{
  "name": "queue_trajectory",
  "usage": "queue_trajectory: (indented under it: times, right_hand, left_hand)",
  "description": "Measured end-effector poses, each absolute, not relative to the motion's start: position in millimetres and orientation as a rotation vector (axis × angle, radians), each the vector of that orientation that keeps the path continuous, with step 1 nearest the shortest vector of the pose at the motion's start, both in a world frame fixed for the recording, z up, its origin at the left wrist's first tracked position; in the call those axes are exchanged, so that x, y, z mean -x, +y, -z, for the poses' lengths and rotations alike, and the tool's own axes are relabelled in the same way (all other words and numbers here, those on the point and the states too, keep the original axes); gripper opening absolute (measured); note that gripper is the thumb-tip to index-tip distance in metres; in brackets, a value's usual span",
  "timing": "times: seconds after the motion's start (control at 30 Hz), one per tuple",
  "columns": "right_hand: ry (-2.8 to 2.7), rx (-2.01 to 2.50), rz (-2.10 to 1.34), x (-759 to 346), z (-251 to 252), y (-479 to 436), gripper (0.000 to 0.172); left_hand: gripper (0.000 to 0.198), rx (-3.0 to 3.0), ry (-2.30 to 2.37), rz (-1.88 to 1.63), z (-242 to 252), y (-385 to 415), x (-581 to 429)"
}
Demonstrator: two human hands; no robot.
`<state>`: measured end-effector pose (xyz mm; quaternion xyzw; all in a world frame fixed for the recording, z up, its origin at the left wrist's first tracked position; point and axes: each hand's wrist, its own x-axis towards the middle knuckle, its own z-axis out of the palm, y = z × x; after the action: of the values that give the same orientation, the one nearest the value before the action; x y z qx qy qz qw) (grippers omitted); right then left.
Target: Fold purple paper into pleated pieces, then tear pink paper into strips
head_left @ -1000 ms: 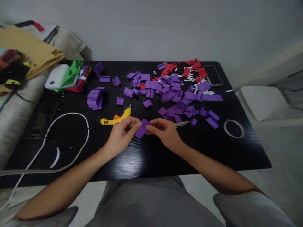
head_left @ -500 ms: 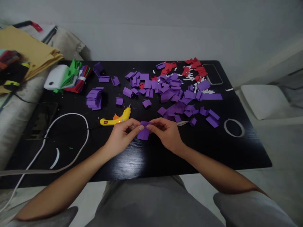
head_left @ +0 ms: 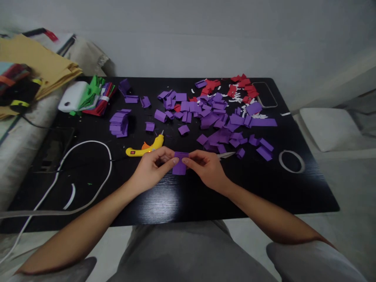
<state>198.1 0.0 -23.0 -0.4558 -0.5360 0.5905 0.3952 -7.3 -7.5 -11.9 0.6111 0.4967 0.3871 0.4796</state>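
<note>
L hand (head_left: 152, 168) & R hand (head_left: 207, 169) pinched folded purple paper (head_left: 179, 167) over blk counter (head_left: 220, 203), glue gun (head_left: 152, 148) lay approx. 10 o'clock of paper, purple scraps (head_left: 209, 120) 1 o'clock

Head-worn camera — above lap (head_left: 188, 254), facing forward and down — black table (head_left: 199, 203) close below.

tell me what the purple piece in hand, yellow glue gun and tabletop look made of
Purple piece: likely paper or thin card, matte, with straight edges.
Yellow glue gun: probably smooth plastic, evenly coloured; its grey tip looks metallic.
Tabletop: black, semi-gloss, perhaps wood or laminate, as fine grain-like lines show in the glare.
</note>
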Motion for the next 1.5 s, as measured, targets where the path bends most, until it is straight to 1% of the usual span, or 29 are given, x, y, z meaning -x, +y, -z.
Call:
queue_trajectory:
  times: [0.23, 0.53, 0.7, 0.87, 1.07, 1.33, 1.5]
  right_hand:
    - [-1.467, 1.165, -1.477, -197.0, 23.2, -3.6, 0.027]
    - [-1.442, 1.147, -1.489, -196.2, 25.8, -3.9, 0.029]
    - [-1.461, 1.126, -1.42, -197.9, 21.9, -1.7, 0.026]
    - [-1.449, 1.12, -1.396, -199.6, 20.0, 0.8, 0.027]
    - [-1.374, 1.081, -1.463, -198.0, 25.4, 0.7, 0.023]
    - [-1.386, 1.101, -1.436, -199.9, 19.9, 0.5, 0.014]
    - [-1.364, 1.077, -1.451, -198.2, 21.7, 1.4, 0.016]
  left_hand:
    - [0.017, -1.565, 1.222, -1.014, 8.8, -8.0, 7.4]
    - [0.016, -1.641, 1.237, -0.97, 14.7, -10.1, 6.3]
    - [0.018, -1.645, 1.235, -0.956, 14.3, -10.3, 4.5]
    - [0.023, -1.565, 1.254, -0.904, 12.8, -9.7, 6.9]
    - [0.02, -1.509, 1.229, -0.971, 10.6, -7.6, 5.9]
    - [0.019, -1.553, 1.222, -0.993, 11.6, -9.2, 5.3]
    - [0.018, -1.55, 1.228, -1.023, 11.2, -9.0, 4.8]
